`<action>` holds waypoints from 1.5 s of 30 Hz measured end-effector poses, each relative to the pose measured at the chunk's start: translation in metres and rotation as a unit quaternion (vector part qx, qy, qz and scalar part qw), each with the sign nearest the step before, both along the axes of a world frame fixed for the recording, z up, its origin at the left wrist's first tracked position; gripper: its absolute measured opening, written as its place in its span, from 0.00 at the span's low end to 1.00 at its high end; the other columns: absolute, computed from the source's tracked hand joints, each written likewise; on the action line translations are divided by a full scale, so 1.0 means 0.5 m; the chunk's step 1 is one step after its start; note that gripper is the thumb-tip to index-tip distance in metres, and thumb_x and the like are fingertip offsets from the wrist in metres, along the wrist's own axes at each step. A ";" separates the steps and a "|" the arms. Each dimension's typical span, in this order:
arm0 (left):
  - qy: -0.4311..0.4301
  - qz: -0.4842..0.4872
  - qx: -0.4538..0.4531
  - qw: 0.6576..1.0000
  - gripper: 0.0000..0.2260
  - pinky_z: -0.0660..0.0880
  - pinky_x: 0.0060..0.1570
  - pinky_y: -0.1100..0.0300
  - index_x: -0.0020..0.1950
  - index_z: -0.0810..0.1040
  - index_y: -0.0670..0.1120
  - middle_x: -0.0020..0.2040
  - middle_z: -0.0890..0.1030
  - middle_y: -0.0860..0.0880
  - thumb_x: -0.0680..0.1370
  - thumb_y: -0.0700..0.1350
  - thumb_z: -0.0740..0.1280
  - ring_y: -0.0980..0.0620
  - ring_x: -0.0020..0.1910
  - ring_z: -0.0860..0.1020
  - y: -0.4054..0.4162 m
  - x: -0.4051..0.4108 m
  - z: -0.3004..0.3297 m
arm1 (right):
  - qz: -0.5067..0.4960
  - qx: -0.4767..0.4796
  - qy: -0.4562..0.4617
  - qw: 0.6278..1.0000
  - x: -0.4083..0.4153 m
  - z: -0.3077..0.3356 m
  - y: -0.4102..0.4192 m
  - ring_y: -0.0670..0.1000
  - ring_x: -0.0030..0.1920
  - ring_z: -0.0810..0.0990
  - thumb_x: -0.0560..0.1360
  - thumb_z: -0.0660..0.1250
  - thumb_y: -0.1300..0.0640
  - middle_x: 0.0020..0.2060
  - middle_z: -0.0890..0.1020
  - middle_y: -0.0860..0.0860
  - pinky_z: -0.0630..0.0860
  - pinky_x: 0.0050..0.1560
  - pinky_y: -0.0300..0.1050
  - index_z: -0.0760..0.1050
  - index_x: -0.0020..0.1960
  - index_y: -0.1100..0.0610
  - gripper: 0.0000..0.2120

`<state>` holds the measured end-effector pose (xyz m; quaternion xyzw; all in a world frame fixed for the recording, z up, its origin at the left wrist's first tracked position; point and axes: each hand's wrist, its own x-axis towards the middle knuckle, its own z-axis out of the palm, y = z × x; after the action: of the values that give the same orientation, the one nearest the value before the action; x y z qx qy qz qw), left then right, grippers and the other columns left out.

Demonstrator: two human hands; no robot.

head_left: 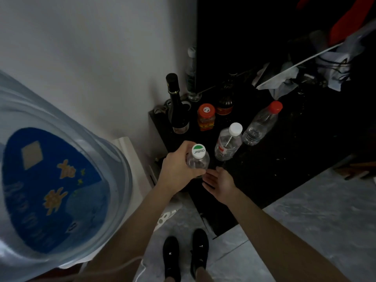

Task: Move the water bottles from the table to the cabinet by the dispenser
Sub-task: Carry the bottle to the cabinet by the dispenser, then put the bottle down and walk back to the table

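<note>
Left hand (pixel 175 169) fingers grip green-capped bottle (pixel 197 158) | right hand (pixel 219 181) fingers relaxed, empty

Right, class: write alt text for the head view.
Left hand grips a bottle over a black cabinet, right hand open beside it. Two more water bottles stand behind, dispenser jug at left.

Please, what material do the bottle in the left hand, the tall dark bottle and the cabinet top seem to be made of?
Bottle gripped by the left hand: clear thin plastic, probably, with a white plastic cap; you see through it.
Tall dark bottle: likely dark glossy glass, wine-bottle shape, with highlights on its neck.
Cabinet top: black and smooth, perhaps lacquered board or stone; too dim to tell.
</note>
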<state>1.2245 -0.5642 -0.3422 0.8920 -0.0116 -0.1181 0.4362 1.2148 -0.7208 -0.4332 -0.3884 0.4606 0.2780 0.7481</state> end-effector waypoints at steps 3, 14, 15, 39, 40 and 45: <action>-0.009 0.003 0.007 1.000 0.29 0.81 0.56 0.54 0.60 0.73 0.57 0.54 0.83 0.60 0.64 0.49 0.82 0.60 0.53 0.82 -0.005 0.006 -0.011 | 0.001 0.024 -0.009 1.000 0.004 -0.011 -0.008 0.55 0.61 0.76 0.85 0.52 0.49 0.58 0.79 0.58 0.72 0.59 0.51 0.75 0.64 0.64 0.22; 0.032 -0.009 0.001 0.999 0.29 0.79 0.58 0.55 0.65 0.73 0.51 0.56 0.82 0.55 0.68 0.42 0.80 0.55 0.56 0.81 -0.017 0.035 -0.020 | 0.108 -0.046 -0.039 0.992 0.019 0.007 -0.013 0.54 0.61 0.76 0.84 0.55 0.55 0.59 0.78 0.53 0.74 0.57 0.51 0.74 0.64 0.58 0.14; 0.041 -0.014 0.009 0.999 0.30 0.78 0.58 0.56 0.66 0.72 0.50 0.56 0.82 0.54 0.68 0.41 0.80 0.54 0.57 0.80 -0.017 0.039 -0.014 | 0.126 -0.075 -0.041 0.988 0.020 0.008 -0.009 0.55 0.62 0.77 0.84 0.55 0.56 0.58 0.78 0.53 0.74 0.56 0.50 0.74 0.63 0.58 0.14; -0.072 -0.094 0.354 0.928 0.20 0.75 0.54 0.51 0.66 0.74 0.50 0.61 0.77 0.50 0.77 0.56 0.68 0.46 0.62 0.76 0.035 -0.213 0.278 | 0.489 -0.591 -0.271 0.581 -0.164 0.383 -0.010 0.55 0.53 0.80 0.77 0.66 0.51 0.54 0.79 0.53 0.77 0.47 0.47 0.74 0.60 0.54 0.14; -0.081 -0.094 0.355 0.926 0.20 0.75 0.54 0.51 0.66 0.73 0.51 0.62 0.77 0.50 0.77 0.56 0.68 0.46 0.63 0.76 0.044 -0.233 0.293 | 0.487 -0.594 -0.276 0.577 -0.184 0.396 -0.004 0.55 0.53 0.79 0.77 0.66 0.51 0.54 0.79 0.53 0.78 0.48 0.48 0.74 0.59 0.54 0.13; -0.120 -0.087 0.360 0.921 0.23 0.73 0.57 0.49 0.69 0.71 0.52 0.64 0.74 0.50 0.76 0.56 0.70 0.47 0.66 0.72 0.099 -0.365 0.350 | 0.474 -0.619 -0.300 0.549 -0.300 0.468 0.029 0.56 0.57 0.79 0.77 0.66 0.51 0.58 0.79 0.53 0.78 0.53 0.51 0.74 0.63 0.53 0.16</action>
<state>1.0420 -0.5145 -0.1671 0.9918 -0.0984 -0.0441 0.0689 1.0645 -0.7061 -0.1992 -0.9785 0.0159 0.1056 0.1767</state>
